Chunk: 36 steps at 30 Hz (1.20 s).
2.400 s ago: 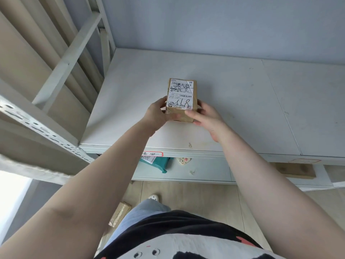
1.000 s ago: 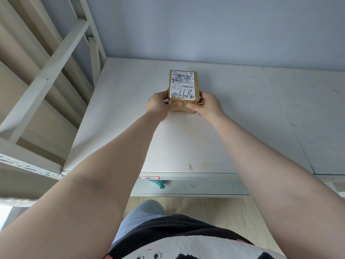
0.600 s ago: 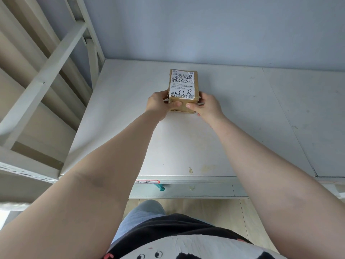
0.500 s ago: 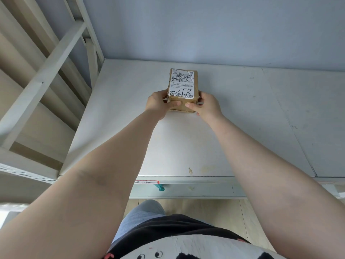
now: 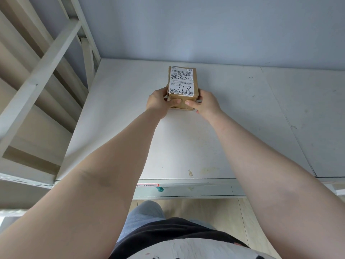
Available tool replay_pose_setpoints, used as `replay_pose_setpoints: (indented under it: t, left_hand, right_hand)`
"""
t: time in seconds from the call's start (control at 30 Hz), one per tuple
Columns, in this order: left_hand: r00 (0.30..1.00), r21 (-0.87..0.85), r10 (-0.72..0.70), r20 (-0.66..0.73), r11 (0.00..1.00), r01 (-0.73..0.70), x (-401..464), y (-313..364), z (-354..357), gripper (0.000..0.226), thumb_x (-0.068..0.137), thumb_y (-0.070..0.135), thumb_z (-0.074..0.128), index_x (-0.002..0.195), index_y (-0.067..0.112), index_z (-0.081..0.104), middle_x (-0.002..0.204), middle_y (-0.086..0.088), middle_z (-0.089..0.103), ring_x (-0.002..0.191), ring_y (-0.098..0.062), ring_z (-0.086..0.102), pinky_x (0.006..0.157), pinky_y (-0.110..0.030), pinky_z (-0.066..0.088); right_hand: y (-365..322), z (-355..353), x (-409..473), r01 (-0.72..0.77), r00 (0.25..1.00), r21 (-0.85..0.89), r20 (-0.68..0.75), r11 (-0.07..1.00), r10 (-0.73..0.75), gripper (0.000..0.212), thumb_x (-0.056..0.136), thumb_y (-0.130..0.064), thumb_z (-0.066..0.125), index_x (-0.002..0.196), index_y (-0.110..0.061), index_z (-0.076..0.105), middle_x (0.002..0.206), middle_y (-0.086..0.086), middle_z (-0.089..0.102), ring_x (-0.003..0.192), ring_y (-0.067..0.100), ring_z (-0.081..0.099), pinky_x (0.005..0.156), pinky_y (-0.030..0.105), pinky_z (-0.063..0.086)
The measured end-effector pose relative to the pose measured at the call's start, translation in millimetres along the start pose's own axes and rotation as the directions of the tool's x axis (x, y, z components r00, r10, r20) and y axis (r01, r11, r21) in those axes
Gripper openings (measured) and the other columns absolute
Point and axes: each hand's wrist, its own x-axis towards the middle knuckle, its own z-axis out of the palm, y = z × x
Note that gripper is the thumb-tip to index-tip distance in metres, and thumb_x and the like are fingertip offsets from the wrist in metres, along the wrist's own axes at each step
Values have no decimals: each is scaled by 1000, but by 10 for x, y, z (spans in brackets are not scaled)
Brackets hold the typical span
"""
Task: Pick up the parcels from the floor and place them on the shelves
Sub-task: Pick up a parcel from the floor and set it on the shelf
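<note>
A small brown cardboard parcel (image 5: 182,85) with a white shipping label on top rests on the white shelf (image 5: 233,128), roughly midway across and towards the back wall. My left hand (image 5: 158,101) grips its near left corner. My right hand (image 5: 206,103) grips its near right corner, thumb pressed on the front face. Both arms stretch forward over the shelf board.
The grey wall (image 5: 205,28) closes the back of the shelf. White metal uprights and braces (image 5: 43,68) of the rack stand at the left. A lower shelf edge (image 5: 186,191) with a red-bordered tag shows below, and wooden floor (image 5: 214,212) beneath that.
Both hands have pushed the parcel deeper across the shelf towards the back wall. In the last second it has barely shifted, and the grip stays the same.
</note>
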Motion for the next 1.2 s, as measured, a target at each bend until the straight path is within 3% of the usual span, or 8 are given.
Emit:
replay_pose_setpoints:
  t: [0.37, 0.5, 0.63, 0.77, 0.93, 1.07, 1.2]
  left_hand:
    - [1000, -10, 8, 8, 1000, -7, 67, -12, 18, 53, 84, 23, 76, 134, 21, 59, 130, -1, 69, 122, -22, 61, 98, -34, 50]
    - [1000, -18, 0, 17, 1000, 0, 94, -12, 8, 62, 83, 23, 78, 140, 19, 55, 134, -1, 66, 126, -22, 59, 93, -28, 47]
    - [1000, -37, -26, 4, 999, 27, 90, -3, 11, 77, 80, 25, 81, 148, 18, 45, 141, 0, 61, 129, -19, 57, 97, -28, 47]
    - [999, -30, -36, -11, 999, 36, 87, 22, 19, 77, 81, 26, 81, 147, 16, 44, 142, -1, 60, 130, -21, 57, 97, -28, 48]
    - [998, -22, -54, -20, 998, 54, 57, 47, 16, 79, 82, 26, 80, 150, 16, 41, 144, -3, 58, 130, -21, 56, 87, -23, 45]
    - [998, 1, -57, -26, 998, 57, 48, 50, 22, 75, 82, 25, 80, 147, 15, 45, 139, -2, 62, 126, -20, 59, 87, -24, 47]
    - [997, 1, -67, -36, 998, 67, 43, 63, 34, 73, 82, 25, 79, 147, 15, 46, 138, -3, 63, 124, -21, 60, 85, -24, 47]
  right_hand:
    - [-16, -10, 29, 5, 1000, -13, -7, 1000, -5, 52, 83, -14, 73, 132, -13, 58, 123, 8, 68, 90, 16, 62, 88, 36, 54]
    - [-26, -9, 31, -4, 1000, -12, 3, 1000, 4, 51, 83, -14, 73, 132, -14, 57, 117, 5, 68, 91, 16, 61, 89, 36, 53]
    - [-58, -22, 12, -6, 999, -9, 33, 1000, 6, 53, 85, -12, 71, 135, -14, 53, 106, -3, 61, 82, 10, 59, 83, 29, 49]
    - [-68, -40, 35, 1, 999, -22, 51, 1000, 0, 54, 85, -12, 71, 135, -14, 52, 108, -5, 60, 74, 0, 57, 82, 28, 49]
    - [-50, -57, 41, 0, 999, -27, 44, 1000, 2, 58, 84, -14, 72, 137, -12, 48, 108, -5, 59, 77, 11, 61, 76, 27, 47]
    - [-31, -56, 60, 1, 999, -19, 45, 1000, 0, 61, 83, -15, 73, 139, -14, 48, 109, -3, 60, 87, 18, 62, 82, 32, 52]
    - [-8, -49, 90, 0, 999, -27, 40, 1000, 1, 66, 83, -15, 73, 143, -15, 45, 124, 6, 64, 89, 18, 62, 84, 35, 53]
